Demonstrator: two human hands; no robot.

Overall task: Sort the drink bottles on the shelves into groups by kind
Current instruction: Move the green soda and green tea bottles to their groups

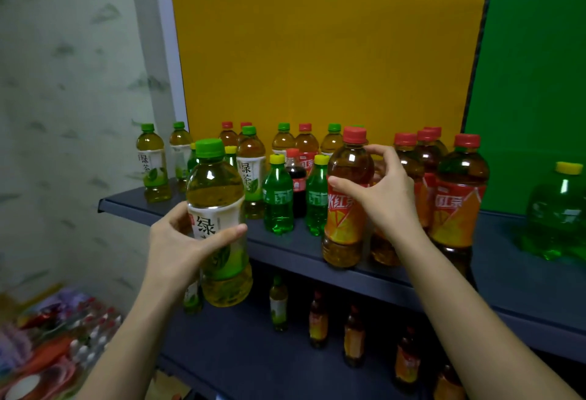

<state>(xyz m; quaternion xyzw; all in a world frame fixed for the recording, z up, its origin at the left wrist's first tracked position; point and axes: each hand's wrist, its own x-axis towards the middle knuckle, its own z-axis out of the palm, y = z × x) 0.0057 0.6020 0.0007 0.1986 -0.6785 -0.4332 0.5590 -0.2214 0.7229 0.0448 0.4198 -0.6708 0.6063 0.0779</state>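
Green-capped tea bottle (218, 222), labelled 绿茶, sat in the left hand (180, 250), fingers curled round its label, held in front of the dark blue shelf (285, 249). The right hand (385, 192) clasped a red-capped bottle (347, 209) at the shelf's front edge, its orange label partly covered. Mixed bottles stood behind against an orange panel (317, 51). The lower-shelf bottles (318, 320) were dim and blurred.

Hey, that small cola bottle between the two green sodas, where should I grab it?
Probably take the cola bottle by the neck under its red cap, coming from above. It stands upright, set back between two green sodas that closely flank its body, so only the top looks free.
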